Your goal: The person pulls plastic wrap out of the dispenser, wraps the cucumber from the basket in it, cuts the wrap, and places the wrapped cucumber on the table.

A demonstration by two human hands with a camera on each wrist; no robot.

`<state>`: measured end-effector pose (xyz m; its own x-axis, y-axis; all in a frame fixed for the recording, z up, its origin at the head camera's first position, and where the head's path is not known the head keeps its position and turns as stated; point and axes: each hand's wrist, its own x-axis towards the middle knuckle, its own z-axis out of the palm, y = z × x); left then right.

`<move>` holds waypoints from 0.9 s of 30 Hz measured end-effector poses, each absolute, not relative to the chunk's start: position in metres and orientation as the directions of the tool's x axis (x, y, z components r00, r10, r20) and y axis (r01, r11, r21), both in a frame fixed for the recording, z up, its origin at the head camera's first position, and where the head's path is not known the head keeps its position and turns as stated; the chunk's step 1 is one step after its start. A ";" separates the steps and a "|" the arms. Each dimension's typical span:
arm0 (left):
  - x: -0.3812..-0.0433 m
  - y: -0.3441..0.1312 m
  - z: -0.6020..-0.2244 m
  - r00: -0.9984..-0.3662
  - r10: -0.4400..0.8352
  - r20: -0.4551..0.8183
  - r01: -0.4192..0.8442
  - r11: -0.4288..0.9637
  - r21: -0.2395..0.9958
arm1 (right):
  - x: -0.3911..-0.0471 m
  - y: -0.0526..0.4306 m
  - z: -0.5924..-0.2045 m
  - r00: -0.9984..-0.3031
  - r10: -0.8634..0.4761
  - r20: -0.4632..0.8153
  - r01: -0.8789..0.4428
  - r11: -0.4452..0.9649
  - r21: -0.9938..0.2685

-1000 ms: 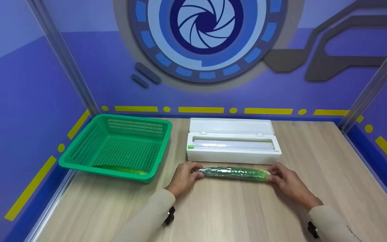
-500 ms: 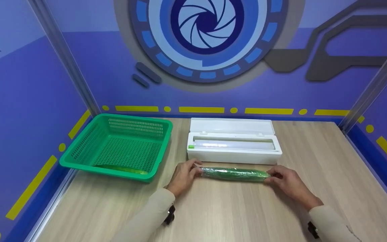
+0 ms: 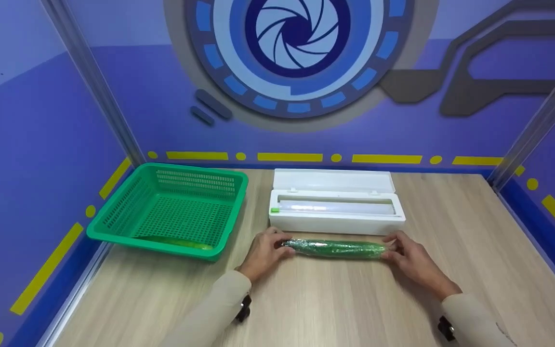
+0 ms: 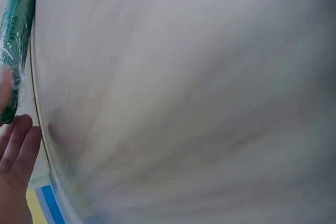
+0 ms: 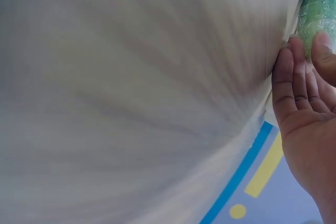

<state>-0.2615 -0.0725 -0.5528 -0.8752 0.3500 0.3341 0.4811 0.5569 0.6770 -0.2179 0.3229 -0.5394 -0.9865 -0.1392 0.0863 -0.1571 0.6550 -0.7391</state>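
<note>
A cucumber (image 3: 337, 248) in shiny cling film lies crosswise on the table, just in front of the white box. My left hand (image 3: 263, 254) pinches its dark left end between thumb and fingers. At the paler right end, my right hand (image 3: 415, 264) pinches the wrapped tip. The left wrist view shows the thumb (image 4: 4, 87) over the film-covered cucumber (image 4: 18, 19), with the fingers by its tip. Crinkled film covers the light green end (image 5: 317, 17) in the right wrist view, where thumb and fingertips meet it.
Behind the cucumber stands a white cling film box (image 3: 335, 225), lid (image 3: 333, 180) raised, with a film roll (image 3: 337, 207) inside. A green basket (image 3: 240, 212) at the left holds another cucumber (image 3: 176, 242). Blue-purple walls (image 3: 128, 96) enclose the table (image 3: 325, 308) at back and sides.
The cucumber has turned slightly about its length between my hands. My fingers shifted their hold at both ends. The box and basket stay where they were.
</note>
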 end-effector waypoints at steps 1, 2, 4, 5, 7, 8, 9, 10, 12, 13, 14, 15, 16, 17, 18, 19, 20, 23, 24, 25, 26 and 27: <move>-0.262 -0.072 -0.553 -0.873 0.351 0.339 0.486 0.568 0.664 | -0.218 0.323 -0.540 -0.985 -0.143 0.093 -0.164 0.646 -0.746; -0.262 -0.072 -0.553 -0.871 0.351 0.342 0.489 0.576 0.654 | -0.218 0.323 -0.540 -0.985 -0.145 0.096 -0.168 0.641 -0.749; -0.262 -0.072 -0.552 -0.873 0.347 0.343 0.487 0.585 0.648 | -0.219 0.322 -0.540 -0.984 -0.149 0.097 -0.172 0.647 -0.743; -0.262 -0.072 -0.552 -0.872 0.345 0.347 0.489 0.586 0.646 | -0.219 0.322 -0.540 -0.984 -0.154 0.094 -0.172 0.649 -0.741; -0.262 -0.072 -0.552 -0.873 0.336 0.353 0.487 0.586 0.647 | -0.219 0.322 -0.539 -0.985 -0.151 0.083 -0.163 0.654 -0.739; -0.262 -0.073 -0.551 -0.874 0.332 0.354 0.485 0.584 0.651 | -0.219 0.321 -0.539 -0.985 -0.153 0.080 -0.162 0.659 -0.734; -0.262 -0.073 -0.551 -0.875 0.329 0.355 0.484 0.581 0.654 | -0.219 0.321 -0.539 -0.985 -0.154 0.081 -0.164 0.667 -0.727; -0.262 -0.073 -0.551 -0.876 0.325 0.358 0.483 0.578 0.657 | -0.219 0.321 -0.539 -0.984 -0.154 0.089 -0.171 0.676 -0.717; -0.262 -0.074 -0.551 -0.877 0.318 0.360 0.480 0.581 0.657 | -0.219 0.320 -0.538 -0.980 -0.158 0.125 -0.200 0.694 -0.692; -0.262 -0.074 -0.551 -0.875 0.316 0.365 0.483 0.580 0.656 | -0.219 0.319 -0.538 -0.975 -0.164 0.151 -0.223 0.707 -0.671; -0.262 -0.074 -0.551 -0.873 0.316 0.371 0.487 0.581 0.652 | -0.219 0.318 -0.538 -0.969 -0.168 0.179 -0.244 0.718 -0.652; -0.263 -0.074 -0.552 -0.871 0.315 0.376 0.490 0.581 0.650 | -0.219 0.317 -0.538 -0.962 -0.175 0.210 -0.270 0.728 -0.630; -0.263 -0.074 -0.552 -0.868 0.315 0.385 0.497 0.581 0.645 | -0.218 0.316 -0.538 -0.954 -0.181 0.240 -0.293 0.736 -0.610; -0.263 -0.074 -0.553 -0.866 0.315 0.389 0.500 0.580 0.643 | -0.218 0.315 -0.538 -0.947 -0.185 0.264 -0.311 0.739 -0.597; -0.264 -0.074 -0.553 -0.862 0.318 0.396 0.507 0.581 0.637 | -0.219 0.315 -0.538 -0.941 -0.186 0.282 -0.322 0.742 -0.588; -0.264 -0.073 -0.554 -0.859 0.319 0.400 0.511 0.582 0.632 | -0.218 0.314 -0.538 -0.938 -0.185 0.293 -0.328 0.743 -0.583; -0.265 -0.073 -0.554 -0.860 0.319 0.398 0.509 0.584 0.632 | -0.218 0.314 -0.537 -0.937 -0.180 0.298 -0.328 0.742 -0.585; -0.265 -0.074 -0.555 -0.864 0.308 0.397 0.501 0.599 0.624 | -0.218 0.314 -0.537 -0.948 -0.171 0.269 -0.305 0.733 -0.609; -0.265 -0.074 -0.556 -0.866 0.303 0.398 0.498 0.603 0.623 | -0.218 0.314 -0.537 -0.953 -0.173 0.248 -0.293 0.731 -0.617; -0.265 -0.074 -0.556 -0.869 0.298 0.396 0.493 0.605 0.625 | -0.218 0.315 -0.536 -0.958 -0.174 0.227 -0.281 0.727 -0.627; -0.265 -0.074 -0.556 -0.868 0.298 0.397 0.493 0.607 0.623 | -0.218 0.315 -0.536 -0.963 -0.176 0.205 -0.268 0.723 -0.637; -0.265 -0.074 -0.556 -0.867 0.300 0.397 0.495 0.607 0.622 | -0.218 0.315 -0.536 -0.966 -0.179 0.187 -0.258 0.719 -0.645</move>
